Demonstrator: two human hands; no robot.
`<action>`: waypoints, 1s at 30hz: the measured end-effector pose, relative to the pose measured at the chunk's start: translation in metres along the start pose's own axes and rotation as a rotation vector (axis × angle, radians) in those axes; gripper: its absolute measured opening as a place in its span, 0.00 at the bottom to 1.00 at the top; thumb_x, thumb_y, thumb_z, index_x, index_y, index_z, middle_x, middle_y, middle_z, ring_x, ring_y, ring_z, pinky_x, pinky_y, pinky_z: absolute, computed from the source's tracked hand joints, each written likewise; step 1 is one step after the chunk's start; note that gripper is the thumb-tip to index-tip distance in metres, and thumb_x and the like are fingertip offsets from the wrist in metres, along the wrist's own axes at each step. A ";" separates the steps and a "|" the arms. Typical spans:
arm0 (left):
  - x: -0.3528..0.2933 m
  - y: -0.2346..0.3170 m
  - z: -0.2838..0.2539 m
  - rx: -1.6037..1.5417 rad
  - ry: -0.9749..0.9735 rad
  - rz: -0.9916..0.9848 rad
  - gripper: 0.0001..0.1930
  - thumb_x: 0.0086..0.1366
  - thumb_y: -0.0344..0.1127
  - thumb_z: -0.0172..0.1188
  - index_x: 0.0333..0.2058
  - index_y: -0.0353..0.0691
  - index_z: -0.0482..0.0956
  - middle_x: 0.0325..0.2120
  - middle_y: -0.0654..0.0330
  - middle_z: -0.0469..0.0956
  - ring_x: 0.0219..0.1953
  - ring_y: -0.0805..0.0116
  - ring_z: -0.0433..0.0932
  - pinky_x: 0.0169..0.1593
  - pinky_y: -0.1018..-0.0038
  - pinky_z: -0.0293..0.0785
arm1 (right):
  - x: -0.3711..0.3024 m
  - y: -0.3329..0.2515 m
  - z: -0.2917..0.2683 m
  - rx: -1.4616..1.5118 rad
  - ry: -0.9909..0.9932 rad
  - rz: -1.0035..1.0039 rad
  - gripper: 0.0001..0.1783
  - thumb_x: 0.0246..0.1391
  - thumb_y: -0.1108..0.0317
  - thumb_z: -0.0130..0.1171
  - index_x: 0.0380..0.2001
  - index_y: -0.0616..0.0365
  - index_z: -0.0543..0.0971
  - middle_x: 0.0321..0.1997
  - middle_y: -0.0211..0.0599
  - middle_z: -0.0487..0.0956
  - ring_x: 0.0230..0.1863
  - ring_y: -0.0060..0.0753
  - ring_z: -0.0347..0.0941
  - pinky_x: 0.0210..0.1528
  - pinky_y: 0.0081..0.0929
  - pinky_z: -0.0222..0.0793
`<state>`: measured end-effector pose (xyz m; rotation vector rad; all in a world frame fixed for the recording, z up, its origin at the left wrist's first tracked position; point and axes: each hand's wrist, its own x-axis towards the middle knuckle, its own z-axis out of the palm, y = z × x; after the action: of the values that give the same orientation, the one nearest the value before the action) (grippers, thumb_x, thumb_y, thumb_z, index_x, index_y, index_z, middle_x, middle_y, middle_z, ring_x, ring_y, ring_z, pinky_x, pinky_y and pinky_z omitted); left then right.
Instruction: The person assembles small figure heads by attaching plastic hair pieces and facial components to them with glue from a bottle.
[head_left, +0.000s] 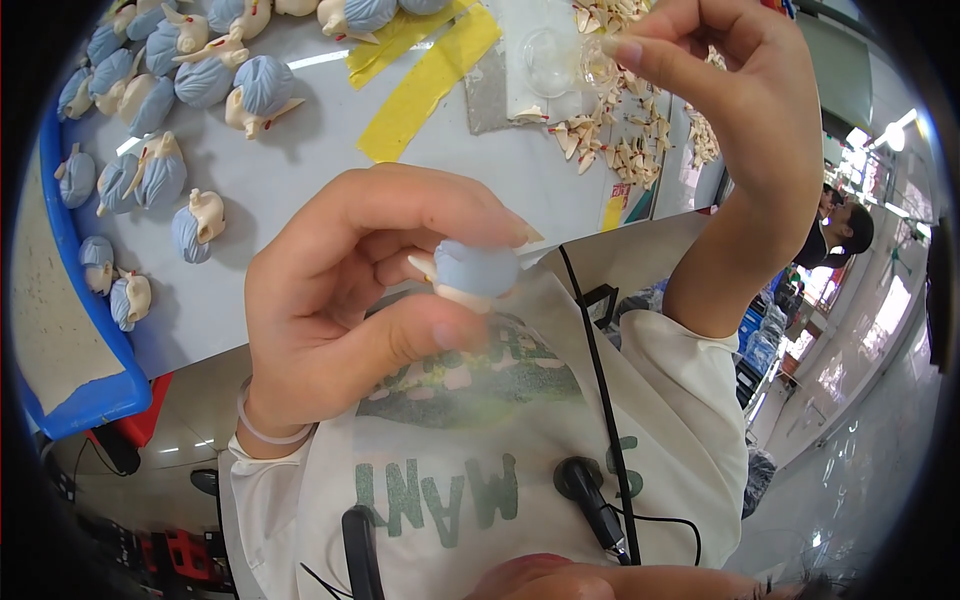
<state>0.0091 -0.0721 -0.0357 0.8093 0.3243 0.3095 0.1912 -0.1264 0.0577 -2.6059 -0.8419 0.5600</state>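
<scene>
In front of my chest, my left hand (370,290) is closed round a small doll head (474,270) with moulded blue hair and a pale face part. One pointed ear sticks out of its left side. My right hand (720,75) is raised at the upper right, thumb and fingertips pinched together over a clear round plastic dish (550,62). Whatever lies between those fingertips, if anything, is too small to make out. Beside and below the dish are many loose pointed cream pieces (635,150) with red ends, shaped like ears.
Several finished-looking doll heads (262,95) with blue hair and pointed ears lie across the left of the white table (310,130). Yellow tape strips (425,90) stick to the tabletop. A blue-rimmed tray (130,395) stands at the left edge. A black cable (590,350) hangs before my shirt.
</scene>
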 end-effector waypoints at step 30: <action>-0.014 -0.012 0.013 -0.056 -0.034 0.177 0.22 0.52 0.30 0.61 0.43 0.28 0.64 0.40 0.48 0.69 0.43 0.65 0.71 0.41 0.78 0.71 | -0.077 0.043 0.046 0.860 -0.075 -0.476 0.12 0.34 0.70 0.66 0.20 0.64 0.75 0.24 0.37 0.69 0.27 0.26 0.62 0.30 0.19 0.54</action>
<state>0.0032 -0.0940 -0.0336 0.7889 0.2113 0.4677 0.1328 -0.1977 0.0194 -1.5589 -0.9311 0.6820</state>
